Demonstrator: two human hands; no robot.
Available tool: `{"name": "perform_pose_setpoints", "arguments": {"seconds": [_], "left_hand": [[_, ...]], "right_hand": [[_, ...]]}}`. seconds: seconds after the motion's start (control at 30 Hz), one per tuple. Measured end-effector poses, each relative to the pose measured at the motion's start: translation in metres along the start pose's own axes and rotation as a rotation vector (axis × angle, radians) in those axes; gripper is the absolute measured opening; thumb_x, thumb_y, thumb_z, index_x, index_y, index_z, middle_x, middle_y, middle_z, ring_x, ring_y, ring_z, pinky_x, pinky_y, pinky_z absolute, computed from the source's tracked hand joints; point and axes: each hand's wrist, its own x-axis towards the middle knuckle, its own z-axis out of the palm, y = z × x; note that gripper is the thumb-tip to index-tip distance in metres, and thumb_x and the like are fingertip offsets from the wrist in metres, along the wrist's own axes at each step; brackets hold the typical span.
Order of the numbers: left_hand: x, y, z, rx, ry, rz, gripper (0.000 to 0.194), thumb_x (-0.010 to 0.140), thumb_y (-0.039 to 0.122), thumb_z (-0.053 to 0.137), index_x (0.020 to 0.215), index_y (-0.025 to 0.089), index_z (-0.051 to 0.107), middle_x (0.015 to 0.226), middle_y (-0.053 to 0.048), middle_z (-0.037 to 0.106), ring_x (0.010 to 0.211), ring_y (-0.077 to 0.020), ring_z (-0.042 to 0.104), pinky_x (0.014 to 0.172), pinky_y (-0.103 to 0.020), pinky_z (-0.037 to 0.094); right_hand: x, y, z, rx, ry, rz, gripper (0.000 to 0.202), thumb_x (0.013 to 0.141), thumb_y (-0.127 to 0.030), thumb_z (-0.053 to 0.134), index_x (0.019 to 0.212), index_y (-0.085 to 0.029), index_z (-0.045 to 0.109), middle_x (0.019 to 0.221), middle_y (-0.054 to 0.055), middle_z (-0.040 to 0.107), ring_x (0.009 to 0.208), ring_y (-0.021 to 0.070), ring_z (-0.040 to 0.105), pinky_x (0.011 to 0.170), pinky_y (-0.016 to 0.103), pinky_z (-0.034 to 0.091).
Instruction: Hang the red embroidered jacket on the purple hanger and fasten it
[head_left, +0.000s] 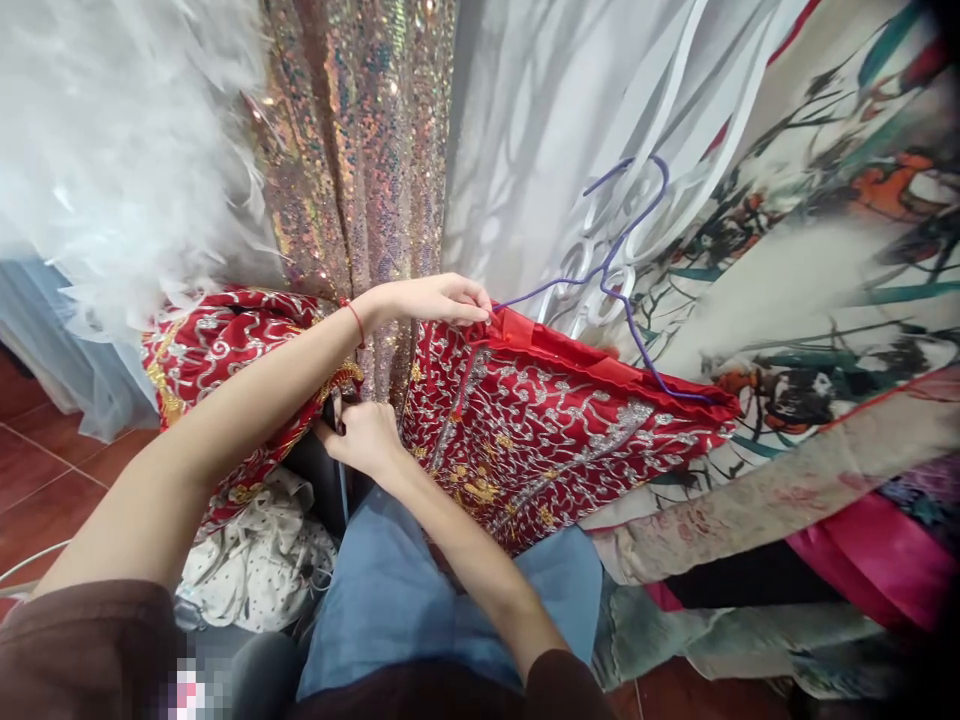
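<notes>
A red skirt [480,440] with silver and gold embroidery hangs from a purple hanger [606,268], its plain red waistband uppermost. My left hand [450,300] reaches across and pinches the waistband's left corner, where the hanger's arm ends. Below it, my right hand [367,435] is curled with thumb and finger together around a small dark item that I cannot make out. Close to that hand, a second red embroidered garment [232,345] with gold trim lies under my left forearm.
A sequined curtain [375,150] and white feathers [127,140] hang at the back left. White curled metalwork [675,90] stands behind the hanger. Floral fabric [810,280] fills the right side. White dotted cloth [255,570] lies low at left, above red floor tiles [52,460].
</notes>
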Motion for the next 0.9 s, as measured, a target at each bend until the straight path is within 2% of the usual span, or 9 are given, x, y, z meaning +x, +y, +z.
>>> {"name": "perform_pose_setpoints", "arguments": {"seconds": [0.1, 0.27, 0.4, 0.57, 0.63, 0.77, 0.83, 0.9], "left_hand": [[-0.002, -0.004, -0.002, -0.065, 0.138, -0.027, 0.022, 0.064, -0.004, 0.067, 0.070, 0.016, 0.064, 0.063, 0.000, 0.054, 0.058, -0.0138, 0.055, 0.057, -0.024, 0.036], [-0.003, -0.007, -0.004, -0.001, 0.089, -0.042, 0.022, 0.063, -0.004, 0.069, 0.070, 0.016, 0.064, 0.066, -0.001, 0.057, 0.058, -0.0127, 0.053, 0.055, -0.023, 0.033], [-0.006, -0.009, -0.005, -0.095, 0.188, -0.088, 0.021, 0.066, -0.004, 0.064, 0.069, 0.017, 0.064, 0.066, -0.001, 0.057, 0.061, -0.0154, 0.058, 0.057, -0.024, 0.038], [-0.013, -0.011, -0.012, -0.035, 0.075, -0.106, 0.024, 0.064, -0.008, 0.068, 0.071, 0.015, 0.066, 0.069, -0.002, 0.058, 0.062, -0.0142, 0.059, 0.056, -0.022, 0.038], [-0.017, -0.011, -0.013, 0.017, 0.078, -0.091, 0.022, 0.064, -0.006, 0.070, 0.071, 0.015, 0.067, 0.069, -0.002, 0.058, 0.062, -0.0138, 0.058, 0.056, -0.022, 0.038], [-0.020, -0.012, -0.013, 0.180, 0.018, 0.006, 0.010, 0.070, 0.005, 0.073, 0.074, 0.013, 0.070, 0.068, -0.003, 0.057, 0.058, -0.0110, 0.051, 0.057, -0.023, 0.036], [-0.017, -0.012, -0.015, 0.276, -0.046, 0.054, 0.006, 0.074, 0.013, 0.073, 0.079, 0.013, 0.070, 0.069, -0.003, 0.058, 0.059, -0.0105, 0.050, 0.058, -0.023, 0.036], [-0.011, -0.010, -0.020, 0.406, -0.126, 0.093, 0.010, 0.078, 0.020, 0.070, 0.085, 0.014, 0.069, 0.072, -0.002, 0.059, 0.063, -0.0106, 0.050, 0.061, -0.023, 0.037]], "right_hand": [[0.003, 0.001, 0.000, -0.009, -0.003, -0.020, 0.052, 0.094, -0.063, 0.043, 0.097, -0.023, 0.076, 0.089, 0.009, 0.078, 0.088, 0.0254, 0.074, 0.068, 0.029, 0.043], [0.004, -0.001, 0.003, -0.008, 0.000, -0.004, 0.051, 0.094, -0.062, 0.044, 0.100, -0.023, 0.076, 0.089, 0.009, 0.078, 0.088, 0.0260, 0.074, 0.070, 0.030, 0.045], [0.005, -0.006, 0.009, -0.015, -0.025, -0.032, 0.051, 0.095, -0.060, 0.044, 0.104, -0.022, 0.077, 0.093, 0.009, 0.078, 0.091, 0.0256, 0.074, 0.073, 0.030, 0.046], [0.006, -0.014, 0.012, -0.037, -0.077, -0.070, 0.058, 0.096, -0.063, 0.039, 0.105, -0.020, 0.076, 0.095, 0.012, 0.078, 0.095, 0.0261, 0.074, 0.075, 0.031, 0.047], [0.006, -0.016, 0.011, -0.042, -0.088, -0.086, 0.057, 0.096, -0.063, 0.040, 0.106, -0.020, 0.075, 0.097, 0.012, 0.078, 0.096, 0.0258, 0.074, 0.075, 0.030, 0.047], [0.006, -0.018, 0.008, -0.044, -0.089, -0.118, 0.055, 0.098, -0.061, 0.041, 0.110, -0.019, 0.074, 0.100, 0.011, 0.078, 0.098, 0.0248, 0.073, 0.077, 0.029, 0.046], [0.006, -0.017, 0.005, -0.047, -0.099, -0.118, 0.056, 0.098, -0.062, 0.039, 0.105, -0.019, 0.074, 0.097, 0.011, 0.078, 0.096, 0.0242, 0.073, 0.076, 0.029, 0.046], [0.003, -0.011, 0.000, -0.024, -0.098, -0.156, 0.057, 0.097, -0.064, 0.040, 0.096, -0.018, 0.074, 0.089, 0.010, 0.077, 0.089, 0.0226, 0.072, 0.074, 0.029, 0.045]]}}
